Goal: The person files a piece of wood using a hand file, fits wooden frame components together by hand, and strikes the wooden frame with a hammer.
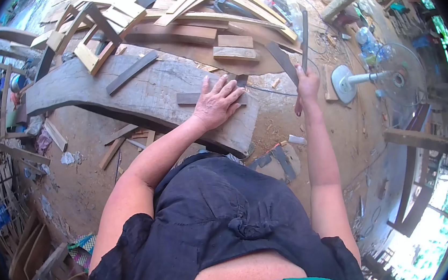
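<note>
My left hand (pixel 218 104) lies flat with its fingers spread, pressing on a short dark wood strip (pixel 186 98) on the thick grey plank bench (pixel 142 107). The strip shows on both sides of the hand. Off the right end of the bench, my right hand (pixel 308 82) is closed around a dark tool. Its long narrow bar (pixel 305 35) points away from me, and a broader dark piece (pixel 282 63) slants off to the left. A reddish end shows below the fist. The tool's exact kind is unclear.
Another dark strip (pixel 132 73) lies farther left on the bench. Stacked wood pieces (pixel 181 33) and a jumbled pile (pixel 97 30) fill the far side. At right stands a fan (pixel 343 82). Near my body, a flat dark tool (pixel 285 163) rests on the dusty floor (pixel 282 126).
</note>
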Demonstrator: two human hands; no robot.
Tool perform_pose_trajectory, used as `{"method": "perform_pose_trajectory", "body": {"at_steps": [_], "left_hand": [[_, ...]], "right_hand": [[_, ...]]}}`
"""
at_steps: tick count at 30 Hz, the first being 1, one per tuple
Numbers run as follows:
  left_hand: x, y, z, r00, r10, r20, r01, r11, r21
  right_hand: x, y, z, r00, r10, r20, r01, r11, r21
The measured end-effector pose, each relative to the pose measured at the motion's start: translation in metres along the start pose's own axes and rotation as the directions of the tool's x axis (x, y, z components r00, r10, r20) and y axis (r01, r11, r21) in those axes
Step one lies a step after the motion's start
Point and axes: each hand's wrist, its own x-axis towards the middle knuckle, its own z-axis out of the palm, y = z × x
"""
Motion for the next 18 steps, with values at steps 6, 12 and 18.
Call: {"method": "perform_pose_trajectory", "body": {"at_steps": [6,12,18], "left_hand": [[-0.002,-0.004,-0.005,0.998,-0.057,0.029,0.059,0.997,-0.053],[-0.003,-0.006,0.000,0.997,-0.072,-0.031,0.069,0.994,-0.083],[-0.002,-0.006,-0.001,0.997,-0.074,-0.030,0.072,0.995,-0.070]], "right_hand": [[0.068,0.001,0.069,0.988,0.096,0.117,-0.029,0.880,-0.474],[0.099,0.011,0.120,0.996,0.065,0.056,-0.079,0.952,0.297],[0.078,-0.016,0.044,0.974,0.065,0.215,-0.103,0.981,0.167]]}}
